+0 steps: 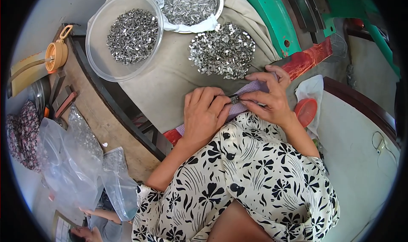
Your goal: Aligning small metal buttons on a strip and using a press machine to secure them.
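Observation:
My left hand and my right hand meet over a purple checked cloth on my lap. Together their fingertips pinch a small metal piece. Just beyond the hands a loose heap of small shiny metal parts lies on a beige cloth. A clear plastic bowl at the upper left holds another pile of metal parts. A second bowl lined with white cloth at the top holds thin metal pieces.
A green machine frame with a red bar stands beyond my right hand. An orange lid on a white bag lies right. Clear plastic bags and an orange jug sit left. Another person is bottom left.

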Available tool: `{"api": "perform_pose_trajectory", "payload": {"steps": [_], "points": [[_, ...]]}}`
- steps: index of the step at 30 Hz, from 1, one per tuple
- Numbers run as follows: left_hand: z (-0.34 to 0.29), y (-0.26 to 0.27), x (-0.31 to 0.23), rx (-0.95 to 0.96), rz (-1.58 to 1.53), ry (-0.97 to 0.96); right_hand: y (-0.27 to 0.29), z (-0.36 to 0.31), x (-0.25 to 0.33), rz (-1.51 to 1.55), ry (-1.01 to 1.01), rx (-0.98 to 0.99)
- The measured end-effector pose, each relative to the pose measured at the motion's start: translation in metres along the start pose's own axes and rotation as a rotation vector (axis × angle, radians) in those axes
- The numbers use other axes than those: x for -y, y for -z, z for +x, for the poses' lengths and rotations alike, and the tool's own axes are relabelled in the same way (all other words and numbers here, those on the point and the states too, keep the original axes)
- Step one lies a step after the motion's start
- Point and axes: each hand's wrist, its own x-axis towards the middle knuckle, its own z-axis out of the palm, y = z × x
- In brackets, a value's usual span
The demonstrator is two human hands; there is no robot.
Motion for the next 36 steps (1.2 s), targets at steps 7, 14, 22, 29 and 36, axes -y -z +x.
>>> {"api": "perform_pose_trajectory", "payload": {"steps": [7,14,22,29,36], "points": [[-0.003,0.005,0.002,0.044,-0.067,0.028,0.002,0.001,0.003,-0.02,0.012,-0.006],[-0.006,0.005,0.003,0.06,-0.091,0.053,-0.004,0.003,0.013,-0.121,0.111,0.02],[-0.005,0.005,0.003,0.045,-0.043,-0.002,-0.009,0.007,0.023,-0.247,0.109,-0.023],[-0.001,0.002,0.0,0.034,-0.015,0.002,0.003,0.003,0.019,-0.201,0.017,-0.018],[0.005,-0.002,-0.005,0.031,0.017,-0.04,-0.002,0.002,0.018,-0.178,-0.001,0.006]]}}
